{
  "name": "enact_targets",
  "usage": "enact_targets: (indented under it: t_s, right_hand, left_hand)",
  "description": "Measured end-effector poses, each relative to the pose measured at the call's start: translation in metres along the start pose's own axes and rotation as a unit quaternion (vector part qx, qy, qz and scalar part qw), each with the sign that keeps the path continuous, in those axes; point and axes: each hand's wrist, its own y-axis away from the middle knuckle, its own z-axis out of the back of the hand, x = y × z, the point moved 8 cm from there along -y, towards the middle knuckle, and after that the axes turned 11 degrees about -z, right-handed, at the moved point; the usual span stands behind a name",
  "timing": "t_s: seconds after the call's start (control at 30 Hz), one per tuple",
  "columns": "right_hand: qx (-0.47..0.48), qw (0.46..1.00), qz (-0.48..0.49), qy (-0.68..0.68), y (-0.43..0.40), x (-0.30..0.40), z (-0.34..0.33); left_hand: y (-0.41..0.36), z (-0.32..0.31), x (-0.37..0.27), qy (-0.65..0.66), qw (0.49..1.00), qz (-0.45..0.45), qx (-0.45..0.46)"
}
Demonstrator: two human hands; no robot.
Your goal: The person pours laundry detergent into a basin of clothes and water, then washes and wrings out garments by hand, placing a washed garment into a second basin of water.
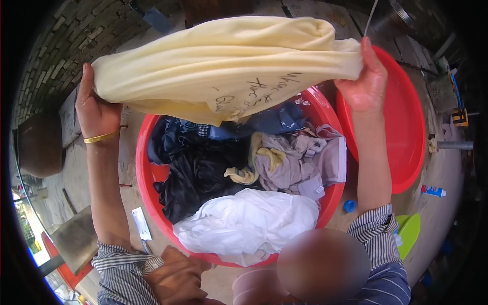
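A pale yellow cloth garment (221, 65) bearing handwriting is stretched between my hands, above a red plastic tub. My left hand (100, 110) grips its left end, and a gold bangle circles that wrist. At the right, my right hand (364, 82) is closed on the garment's other end. Below, the red tub (143, 183) holds wet laundry: a bundled white cloth (248, 219) at the near side, black clothing (202, 167) at the left, dark blue clothing (280, 118) at the far side and light mauve clothing (284, 166) at the right.
Another red basin (404, 126) stands right of the tub. A cleaver (141, 225) lies at the tub's left on the concrete floor. A blue cap (349, 206), a toothpaste-like tube (433, 191) and a green plastic item (410, 234) are at the right. Far left stands a brown pot (40, 145).
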Motion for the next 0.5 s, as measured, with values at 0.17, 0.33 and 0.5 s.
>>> enact_targets:
  t_s: [0.17, 0.33, 0.5]
  right_hand:
    - [-0.037, 0.993, 0.065, 0.091, 0.015, 0.020, -0.014]
    - [-0.209, 0.964, -0.056, 0.158, -0.005, -0.056, 0.095]
    - [-0.297, 0.873, -0.308, 0.233, 0.026, -0.168, 0.209]
  left_hand:
    - [-0.019, 0.104, 0.040, -0.106, 0.988, -0.011, -0.110]
    - [0.010, 0.143, 0.123, -0.555, 0.790, 0.211, 0.151]
    - [0.059, 0.070, 0.148, -0.812, 0.462, -0.073, 0.349]
